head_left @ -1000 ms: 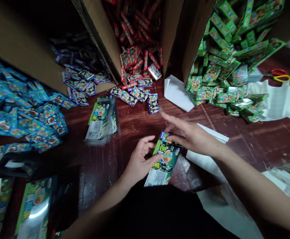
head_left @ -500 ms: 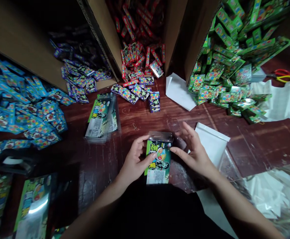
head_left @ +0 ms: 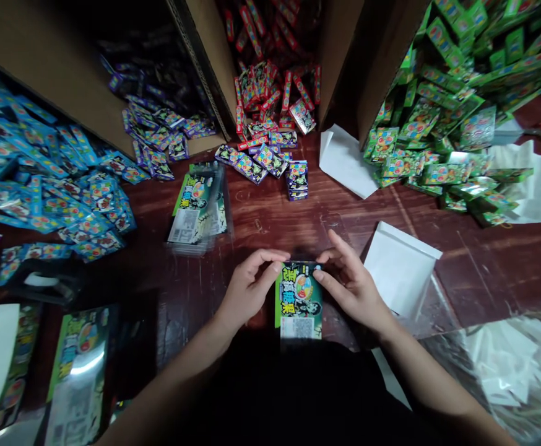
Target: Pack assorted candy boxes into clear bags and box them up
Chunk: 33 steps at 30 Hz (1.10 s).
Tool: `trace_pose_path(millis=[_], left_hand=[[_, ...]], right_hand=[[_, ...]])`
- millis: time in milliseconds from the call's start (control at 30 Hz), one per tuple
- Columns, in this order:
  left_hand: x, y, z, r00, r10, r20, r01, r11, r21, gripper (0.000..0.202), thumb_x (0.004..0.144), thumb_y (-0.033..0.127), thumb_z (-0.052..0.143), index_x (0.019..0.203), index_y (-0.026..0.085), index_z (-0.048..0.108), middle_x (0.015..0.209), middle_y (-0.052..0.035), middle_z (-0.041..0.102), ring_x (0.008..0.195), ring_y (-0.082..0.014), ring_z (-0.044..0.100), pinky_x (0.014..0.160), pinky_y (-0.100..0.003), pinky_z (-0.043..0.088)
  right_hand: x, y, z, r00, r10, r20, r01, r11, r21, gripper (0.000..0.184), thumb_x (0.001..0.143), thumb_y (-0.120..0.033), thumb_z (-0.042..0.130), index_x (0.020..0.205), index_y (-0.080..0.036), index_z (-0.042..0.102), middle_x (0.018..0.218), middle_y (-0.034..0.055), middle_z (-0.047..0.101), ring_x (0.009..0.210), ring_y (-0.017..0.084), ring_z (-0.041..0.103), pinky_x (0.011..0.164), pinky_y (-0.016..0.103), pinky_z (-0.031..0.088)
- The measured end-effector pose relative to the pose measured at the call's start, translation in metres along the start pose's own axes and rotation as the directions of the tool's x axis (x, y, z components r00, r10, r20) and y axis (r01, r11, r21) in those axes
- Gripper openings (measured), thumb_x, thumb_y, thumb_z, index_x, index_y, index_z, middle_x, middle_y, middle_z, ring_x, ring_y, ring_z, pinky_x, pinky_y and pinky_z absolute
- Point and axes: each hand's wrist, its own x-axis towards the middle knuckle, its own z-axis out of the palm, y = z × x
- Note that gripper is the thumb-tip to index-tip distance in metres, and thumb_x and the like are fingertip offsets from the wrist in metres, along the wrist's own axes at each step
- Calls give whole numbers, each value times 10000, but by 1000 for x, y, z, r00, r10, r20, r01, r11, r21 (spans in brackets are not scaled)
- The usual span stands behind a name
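Observation:
Close to my body is a clear plastic candy box [head_left: 302, 300], printed green and black with large yellow and blue characters and a pale code label. My left hand [head_left: 256, 282] is closed at its top left corner, thumb and fingertips pinched along the upper edge. At the top right corner my right hand [head_left: 347, 279] has its thumb on the front and its index finger raised at the top edge. The box's lower end meets my dark clothing. Ahead to the left, a stack of similar flat clear boxes [head_left: 199, 207] lies on the table.
Small blue packs [head_left: 61, 186] are heaped at left. Cardboard cartons [head_left: 226, 80] at the back spill purple packs [head_left: 159, 133], red packs [head_left: 264, 93] and green packs [head_left: 437, 133]. White paper pieces [head_left: 403, 260] lie at right, near clear plastic bags [head_left: 521, 359]. A black tape dispenser [head_left: 43, 282] sits left.
My left thumb and fingers have moved up from the box's left side to its top edge. My right hand has closed in on the top right corner. The protruding clear top now looks flattened.

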Motion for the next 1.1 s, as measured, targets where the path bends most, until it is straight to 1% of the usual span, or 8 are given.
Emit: trace_pose_path(millis=[67,133,300,433,633,800,933,1100], left_hand=[[1,0,1,998,-15,-62,12,999,-37,236,953,295,632,1179,227,619,1065,-48,734,1049,-199,674,990,-392,507],[1,0,1,997,-28,-69,25,999,-36,317,944,293,647,1251,232,594,1058,-43,740,1037,-189,679,983,-380,510],[3,10,-3,998,-31,47,27,996,80,144,937,329,642,949,211,724,1144,-58,736,1087,-208,674,976,-389,518],[11,20,-2,994,-69,89,59,992,113,91,888,278,683,924,201,715,1018,-47,759,947,-193,702,891,-366,540],[30,32,-8,973,-114,198,86,986,142,133,895,291,670,877,182,745,889,-41,771,831,-178,699,818,-343,547],[25,24,-14,941,-105,322,91,994,59,201,878,335,735,1022,194,739,1080,-52,761,993,-191,707,932,-362,544],[19,15,-7,953,-90,291,100,995,-19,229,849,269,766,1048,184,694,1079,-45,740,985,-169,700,915,-336,548],[19,13,-4,960,-90,266,94,996,-2,220,870,237,739,1081,199,690,1080,-35,733,1002,-163,687,934,-340,529]], right_hand=[[0,1,2,998,8,-56,-8,1000,-1,818,962,-309,623,1609,-386,129,1187,61,552,1027,194,609,975,400,559],[0,0,4,996,22,-85,-21,1000,9,873,961,-322,627,1616,-390,55,1245,73,546,1064,197,610,1011,415,549],[4,-13,2,997,47,-54,-44,998,53,774,958,-322,638,1594,-367,198,1001,21,619,939,184,631,931,394,570],[13,-25,2,984,144,-108,-133,985,106,725,904,-329,710,1525,-357,338,878,-15,606,758,160,606,734,321,577],[24,-31,-4,971,219,-93,-199,961,190,863,854,-296,762,1566,-326,276,815,-52,598,695,120,569,678,262,533],[14,-30,-16,986,162,-26,-159,982,105,761,930,-300,685,1576,-342,285,885,-16,628,765,138,594,724,290,535],[12,-27,-20,993,110,-42,-108,993,52,780,919,-303,709,1573,-360,286,904,-5,643,793,158,622,743,316,556],[18,-28,-23,993,114,-16,-113,993,11,795,915,-346,712,1577,-349,272,877,-12,642,760,155,618,714,312,575]])
